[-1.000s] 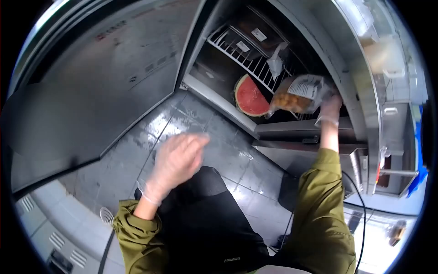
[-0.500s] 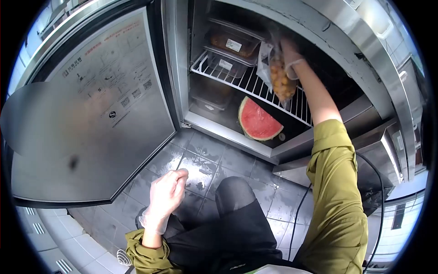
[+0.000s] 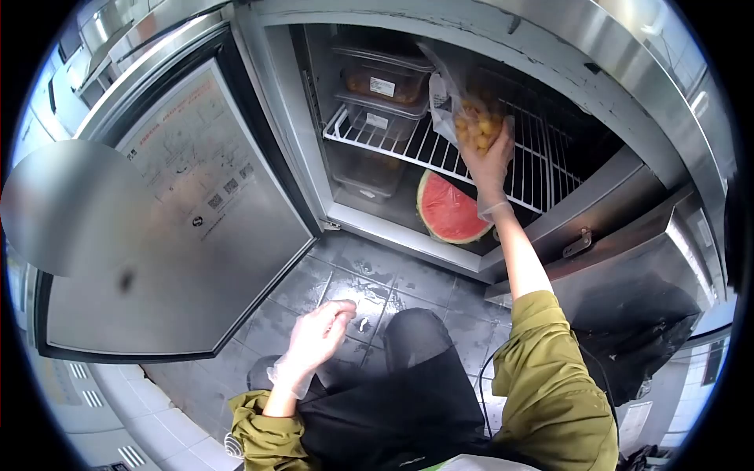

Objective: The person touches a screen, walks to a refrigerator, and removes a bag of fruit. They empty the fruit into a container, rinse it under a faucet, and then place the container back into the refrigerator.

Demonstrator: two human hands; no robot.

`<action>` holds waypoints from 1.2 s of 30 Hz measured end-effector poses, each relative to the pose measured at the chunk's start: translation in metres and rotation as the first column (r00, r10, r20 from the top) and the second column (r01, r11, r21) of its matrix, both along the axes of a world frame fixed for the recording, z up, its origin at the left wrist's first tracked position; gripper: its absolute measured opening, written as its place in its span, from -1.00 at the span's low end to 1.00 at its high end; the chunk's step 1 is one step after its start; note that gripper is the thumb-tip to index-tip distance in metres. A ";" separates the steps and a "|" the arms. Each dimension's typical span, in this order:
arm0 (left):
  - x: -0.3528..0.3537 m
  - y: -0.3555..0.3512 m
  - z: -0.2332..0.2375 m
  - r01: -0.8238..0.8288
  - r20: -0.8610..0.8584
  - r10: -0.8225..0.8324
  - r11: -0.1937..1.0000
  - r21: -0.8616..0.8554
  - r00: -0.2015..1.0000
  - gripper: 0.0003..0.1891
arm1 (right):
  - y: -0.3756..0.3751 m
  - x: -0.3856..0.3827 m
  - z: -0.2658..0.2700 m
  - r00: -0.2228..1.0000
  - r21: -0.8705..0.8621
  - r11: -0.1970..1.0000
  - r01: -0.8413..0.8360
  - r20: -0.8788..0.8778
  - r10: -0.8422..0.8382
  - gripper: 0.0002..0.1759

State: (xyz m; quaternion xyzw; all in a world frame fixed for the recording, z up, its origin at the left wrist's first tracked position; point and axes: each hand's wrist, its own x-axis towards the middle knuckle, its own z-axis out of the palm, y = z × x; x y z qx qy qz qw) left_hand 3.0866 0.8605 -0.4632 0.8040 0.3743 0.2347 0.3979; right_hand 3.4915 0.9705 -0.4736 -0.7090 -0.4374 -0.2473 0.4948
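Note:
In the open fridge, my right hand (image 3: 488, 165), in a clear glove, is closed on the lower end of a clear plastic bag (image 3: 478, 125). Small rounded yellow-orange pieces fill that bag, whose loose top reaches back over the wire shelf (image 3: 440, 155). My fingertips are partly hidden behind it. A white packet (image 3: 441, 106) lies against its left side. Below the shelf is a cut wedge of watermelon (image 3: 452, 210) under what looks like clear film. My left hand (image 3: 320, 336), also gloved, hovers over my lap with its fingers curled in, and nothing shows in them.
Lidded plastic tubs with labels (image 3: 382, 86) are stacked at the shelf's left, and another tub (image 3: 367, 174) sits beneath. The fridge door (image 3: 177, 259) stands wide open on the left. Wet grey floor tiles (image 3: 302, 279) lie below; a black cable (image 3: 481, 392) runs at my right.
My right hand has shifted from beside the bag's upper part to its lower end and now grips it. The bag has tipped up and back. My left hand stays curled near my lap.

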 end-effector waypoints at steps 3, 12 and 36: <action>0.001 0.003 0.002 -0.034 0.019 0.032 0.993 0.113 0.999 -0.86 | 0.005 0.003 0.002 0.999 -0.013 1.000 0.023 -0.045 -0.023 0.06; -0.194 0.078 0.293 -0.717 0.337 0.804 0.151 0.681 0.490 -0.67 | -0.062 -0.026 0.044 0.997 -0.274 0.961 -0.045 0.052 0.061 0.00; 0.138 -0.082 0.294 0.052 0.043 0.412 -0.011 -0.999 0.910 -0.54 | -0.084 -0.071 0.595 0.676 0.508 0.849 -0.144 -0.577 0.459 -0.66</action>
